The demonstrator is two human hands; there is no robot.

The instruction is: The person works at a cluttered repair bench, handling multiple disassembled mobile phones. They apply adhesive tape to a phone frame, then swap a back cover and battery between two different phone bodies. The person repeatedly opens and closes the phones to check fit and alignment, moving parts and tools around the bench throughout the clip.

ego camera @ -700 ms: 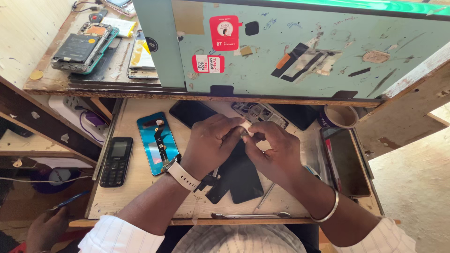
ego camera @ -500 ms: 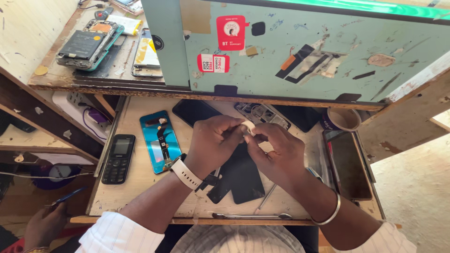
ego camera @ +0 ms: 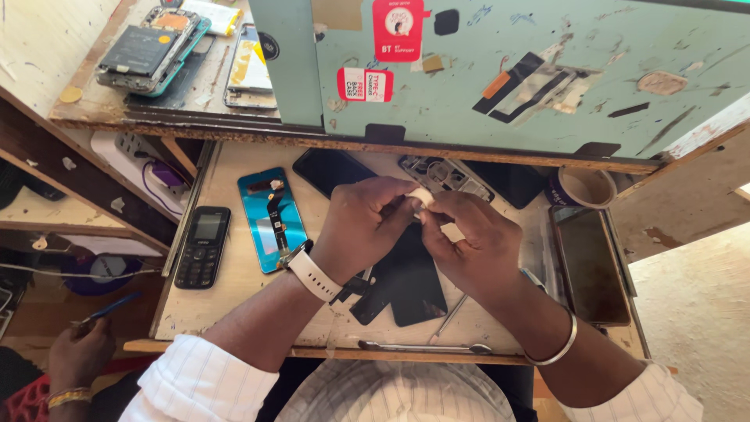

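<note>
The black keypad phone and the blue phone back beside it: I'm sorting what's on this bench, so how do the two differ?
The black keypad phone is whole, its small screen and keys facing up; the blue phone back is an opened shell with a ribbon cable lying along it. The keypad phone is narrower and shorter, the blue back wider and longer. The blue back lies next to the left hand; the keypad phone lies farther out. Both lie flat on the wooden tray.

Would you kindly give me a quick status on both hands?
Left hand and right hand together, pinching a small pale piece. Black phone panel lies beneath. Nothing blocking.
</note>
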